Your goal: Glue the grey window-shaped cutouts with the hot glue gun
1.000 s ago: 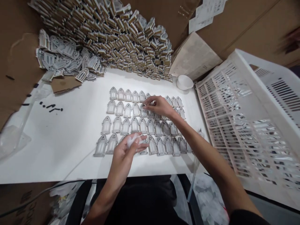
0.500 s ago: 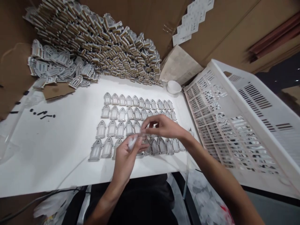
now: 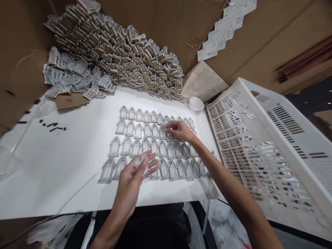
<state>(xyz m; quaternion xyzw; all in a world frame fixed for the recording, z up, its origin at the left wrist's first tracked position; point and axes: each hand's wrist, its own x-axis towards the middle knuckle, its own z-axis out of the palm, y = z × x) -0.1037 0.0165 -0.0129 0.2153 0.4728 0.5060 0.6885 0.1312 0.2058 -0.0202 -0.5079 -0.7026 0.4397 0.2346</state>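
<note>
My left hand (image 3: 135, 174) holds a whitish translucent clump (image 3: 140, 162) in its palm under the thumb, the other fingers stretched out over the nearest rows. What the clump is made of I cannot make out. My right hand (image 3: 178, 130) is over the second row from the back, thumb and forefinger pinched at one of the small arched window-shaped pieces (image 3: 155, 131). Anything between those fingertips is too small to tell. Several rows of such grey-edged pieces lie flat on the white table (image 3: 77, 152); both hands cover some of them.
Behind the rows rises a large stacked pile of arched pieces (image 3: 124, 58), with a looser heap (image 3: 75, 74) at left. A small white bowl (image 3: 195, 103) stands near a folded brown paper (image 3: 203, 81). The white plastic crate (image 3: 249, 138) flanks the right side. Small black bits (image 3: 53, 126) lie at left.
My right hand has moved away from my left, up and forward to the second row. My left hand has drawn slightly back and left, its fingers spreading. The view has shifted slightly.
</note>
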